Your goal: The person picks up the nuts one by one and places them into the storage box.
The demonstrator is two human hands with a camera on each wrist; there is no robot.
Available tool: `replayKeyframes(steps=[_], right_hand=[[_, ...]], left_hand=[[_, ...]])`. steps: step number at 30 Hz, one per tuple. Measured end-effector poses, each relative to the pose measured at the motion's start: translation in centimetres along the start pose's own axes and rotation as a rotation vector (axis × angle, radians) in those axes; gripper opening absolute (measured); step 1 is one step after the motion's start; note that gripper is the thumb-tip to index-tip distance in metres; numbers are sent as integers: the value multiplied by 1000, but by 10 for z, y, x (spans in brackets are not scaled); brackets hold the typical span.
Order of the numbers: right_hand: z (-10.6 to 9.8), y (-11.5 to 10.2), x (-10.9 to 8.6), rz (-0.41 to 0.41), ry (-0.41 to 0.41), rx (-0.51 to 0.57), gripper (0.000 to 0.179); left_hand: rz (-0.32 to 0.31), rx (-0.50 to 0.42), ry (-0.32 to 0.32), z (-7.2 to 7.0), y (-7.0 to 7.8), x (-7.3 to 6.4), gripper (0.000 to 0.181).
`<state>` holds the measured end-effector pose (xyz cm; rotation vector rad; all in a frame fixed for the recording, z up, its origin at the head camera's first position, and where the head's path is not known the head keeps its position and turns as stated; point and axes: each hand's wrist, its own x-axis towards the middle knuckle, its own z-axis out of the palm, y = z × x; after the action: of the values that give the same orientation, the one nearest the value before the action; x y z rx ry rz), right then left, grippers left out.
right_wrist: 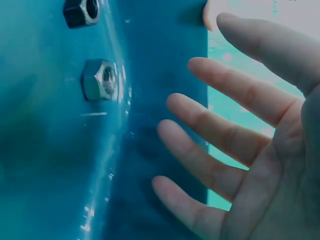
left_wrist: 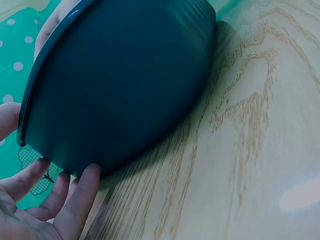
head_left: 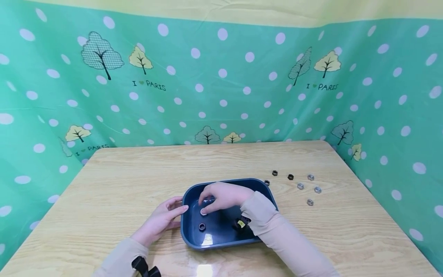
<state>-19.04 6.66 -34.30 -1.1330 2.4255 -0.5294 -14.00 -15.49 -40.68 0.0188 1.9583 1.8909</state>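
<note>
Blue bin point(head_left: 221, 229): on the tabletop point(head_left: 104, 181), about midway between left and right edges, nearer the front than the far edge. Two nuts on its floor, toward its left end: a silver nut point(head_left: 203, 212) and, nearer the bin's front rim, a dark nut point(head_left: 202, 227).

Left hand point(head_left: 160, 220): holds the bin's left end, thumb over the rim, fingertips against the outer wall, fingers spread.

Right hand point(head_left: 221, 195): inside the bin, over its left half. Right wrist view shows fingers extended and spread, nothing gripped, fingertips apart from both nuts; head view puts the thumb tip just beside the silver one.

Right part of tabletop: three loose dark nuts point(head_left: 290, 177), one just beside the bin's far right corner, the others farther toward the far edge. Four loose silver nuts point(head_left: 317, 189) lie nearer the right edge. Green dotted curtain point(head_left: 235, 92) behind the far edge.
</note>
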Motion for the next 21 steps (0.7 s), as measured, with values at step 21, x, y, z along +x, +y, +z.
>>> replayKeyframes(steps=[21], right_hand=[[-37,0,-44,68,-40,49,35]], left_hand=[[-2,-21,1,0,2,0,57]])
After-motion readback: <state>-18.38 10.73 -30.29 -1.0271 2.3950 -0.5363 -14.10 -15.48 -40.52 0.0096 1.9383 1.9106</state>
